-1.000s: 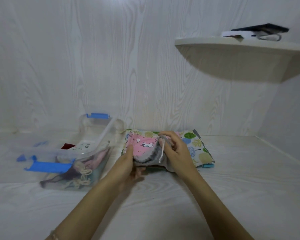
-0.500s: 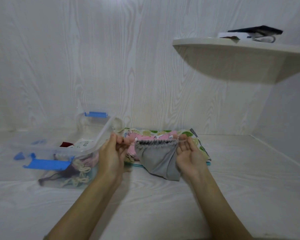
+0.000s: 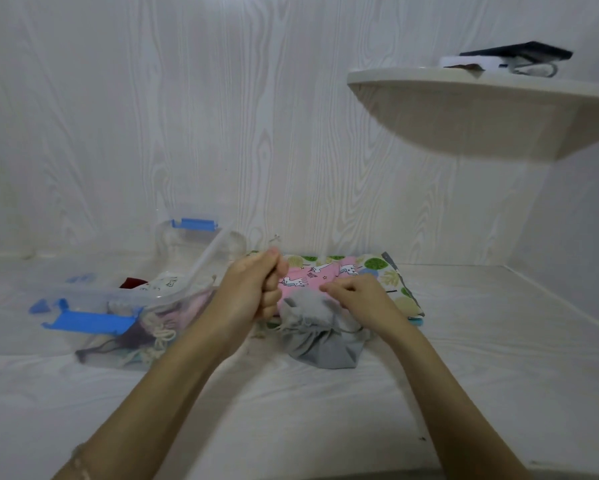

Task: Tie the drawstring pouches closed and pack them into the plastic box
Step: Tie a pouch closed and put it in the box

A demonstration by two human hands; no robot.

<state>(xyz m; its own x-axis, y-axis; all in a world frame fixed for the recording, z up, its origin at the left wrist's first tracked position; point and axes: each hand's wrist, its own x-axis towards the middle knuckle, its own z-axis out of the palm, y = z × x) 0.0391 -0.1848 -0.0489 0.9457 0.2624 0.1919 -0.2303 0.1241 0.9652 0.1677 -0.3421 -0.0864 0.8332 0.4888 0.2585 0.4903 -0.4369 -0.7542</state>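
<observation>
On the table (image 3: 291, 417), the grey pouch (image 3: 322, 341) lies cinched. The left hand (image 3: 254, 291) fists its drawstring (image 3: 355, 329). The right hand (image 3: 358, 296) pinches it with curled fingers.

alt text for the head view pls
Two bare hands over a cinched grey fabric drawstring pouch: the left hand grips its cord, the right hand curls above it. A clear plastic box with blue latches sits at left.

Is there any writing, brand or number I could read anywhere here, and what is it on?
Nothing here can be read.
White pouch in the plastic box: dark print, too blurred to read.
Pink pouch: small marks by the unicorns, too blurred.
Shelf: no writing shows.
</observation>
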